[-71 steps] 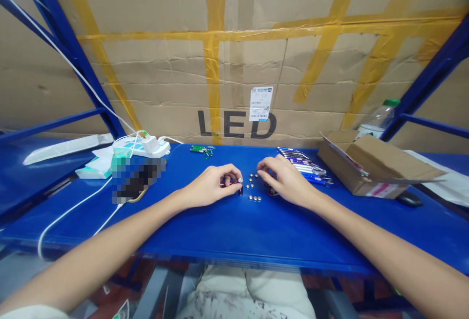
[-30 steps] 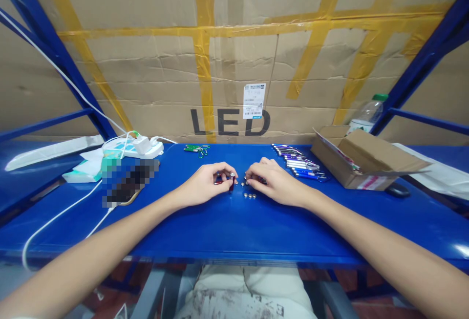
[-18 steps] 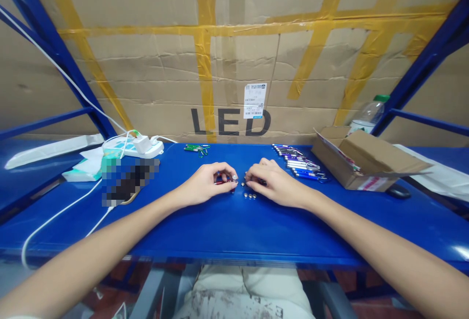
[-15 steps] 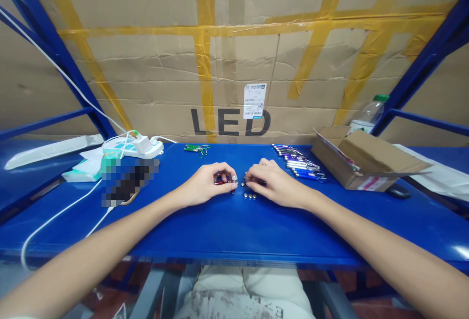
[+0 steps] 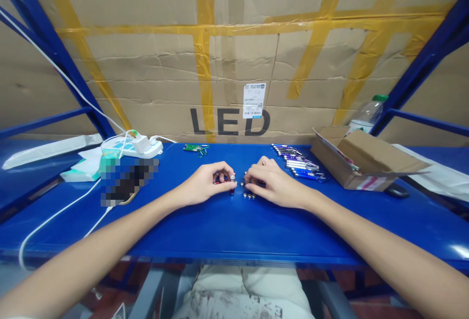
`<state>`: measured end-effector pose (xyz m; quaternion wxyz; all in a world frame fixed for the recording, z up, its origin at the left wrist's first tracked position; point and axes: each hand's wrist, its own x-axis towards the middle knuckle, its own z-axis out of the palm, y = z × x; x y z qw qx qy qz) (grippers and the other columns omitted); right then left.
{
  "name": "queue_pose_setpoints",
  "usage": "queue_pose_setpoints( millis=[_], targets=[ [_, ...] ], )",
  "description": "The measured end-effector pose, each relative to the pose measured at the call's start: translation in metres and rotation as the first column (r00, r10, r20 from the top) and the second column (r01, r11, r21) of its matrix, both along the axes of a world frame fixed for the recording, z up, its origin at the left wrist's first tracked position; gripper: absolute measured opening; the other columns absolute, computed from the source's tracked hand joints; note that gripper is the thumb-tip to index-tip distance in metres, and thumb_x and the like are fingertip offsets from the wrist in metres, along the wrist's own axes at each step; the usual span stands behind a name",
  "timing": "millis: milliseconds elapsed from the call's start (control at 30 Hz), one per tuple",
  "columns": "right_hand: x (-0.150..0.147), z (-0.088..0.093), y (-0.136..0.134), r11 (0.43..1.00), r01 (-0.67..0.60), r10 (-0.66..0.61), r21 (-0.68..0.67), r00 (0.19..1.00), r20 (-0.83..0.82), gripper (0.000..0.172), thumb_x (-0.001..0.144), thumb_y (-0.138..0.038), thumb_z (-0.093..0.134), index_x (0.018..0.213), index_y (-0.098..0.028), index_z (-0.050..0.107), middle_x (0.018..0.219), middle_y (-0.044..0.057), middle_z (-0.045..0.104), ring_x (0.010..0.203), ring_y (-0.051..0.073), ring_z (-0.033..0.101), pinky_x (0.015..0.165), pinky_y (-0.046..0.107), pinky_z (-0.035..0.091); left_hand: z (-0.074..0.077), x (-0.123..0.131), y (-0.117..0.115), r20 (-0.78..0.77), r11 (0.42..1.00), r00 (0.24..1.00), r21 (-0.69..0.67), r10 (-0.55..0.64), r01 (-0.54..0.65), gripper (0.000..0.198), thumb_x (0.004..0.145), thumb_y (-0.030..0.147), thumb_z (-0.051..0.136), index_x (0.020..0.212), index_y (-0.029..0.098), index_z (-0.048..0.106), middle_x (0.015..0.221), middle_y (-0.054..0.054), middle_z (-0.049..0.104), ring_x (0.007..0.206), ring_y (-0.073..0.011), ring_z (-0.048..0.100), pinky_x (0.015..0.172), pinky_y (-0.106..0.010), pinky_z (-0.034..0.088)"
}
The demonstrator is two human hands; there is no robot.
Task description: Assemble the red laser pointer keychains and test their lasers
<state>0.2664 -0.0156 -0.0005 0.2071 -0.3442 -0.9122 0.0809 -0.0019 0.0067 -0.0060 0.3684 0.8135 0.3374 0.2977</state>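
My left hand (image 5: 212,182) is closed in a pinch around a small red keychain flashlight (image 5: 222,182), a slim metal tube partly hidden by the fingers. A red end (image 5: 232,191) shows just below the fingertips. Close by on the right, my right hand (image 5: 266,180) has its fingers curled together, low over the table. What it holds, if anything, is hidden. Between and below the hands lie several small silver button cells (image 5: 249,196), some by the right fingertips. The two hands are a short gap apart.
Flashlights in purple, silver and blue (image 5: 298,162) lie in a row to the right, beside an open cardboard box (image 5: 362,162). Green ones (image 5: 196,149) lie at the back. A phone (image 5: 130,182), a power strip (image 5: 141,148) and white cables are on the left of the blue table (image 5: 205,231).
Both hands stay almost in place. A red end now shows more clearly beneath my left fingertips. The right fingers remain curled beside the button cells.
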Motion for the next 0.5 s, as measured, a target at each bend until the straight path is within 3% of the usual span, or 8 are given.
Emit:
queue_pose_setpoints(
  millis=[167, 500],
  targets=[
    [0.0004, 0.0017, -0.001, 1.0, -0.027, 0.027, -0.015, 1.0, 0.015, 0.011, 0.108, -0.03, 0.063, 0.102, -0.023, 0.069, 0.096, 0.005, 0.072, 0.103, 0.028, 0.05, 0.092, 0.043, 0.036, -0.0001, -0.0006, 0.0012, -0.029, 1.0, 1.0, 0.002, -0.009, 0.009, 0.028, 0.093, 0.04, 0.076, 0.109, 0.017, 0.073, 0.09, -0.003, 0.073, 0.08, -0.016, 0.06, 0.072, -0.028, 0.045],
    [-0.0003, 0.0003, -0.0007, 0.996, -0.077, 0.08, -0.042, 0.994, 0.079, 0.019, 0.104, -0.042, 0.07, 0.105, -0.023, 0.071, 0.097, 0.004, 0.071, 0.101, 0.027, 0.052, 0.092, 0.042, 0.035, 0.0017, -0.001, 0.001, -0.053, 1.0, 0.999, -0.003, -0.006, 0.006, 0.03, 0.091, 0.04, 0.077, 0.11, 0.016, 0.076, 0.091, -0.004, 0.075, 0.079, -0.016, 0.061, 0.071, -0.028, 0.046]
  ],
)
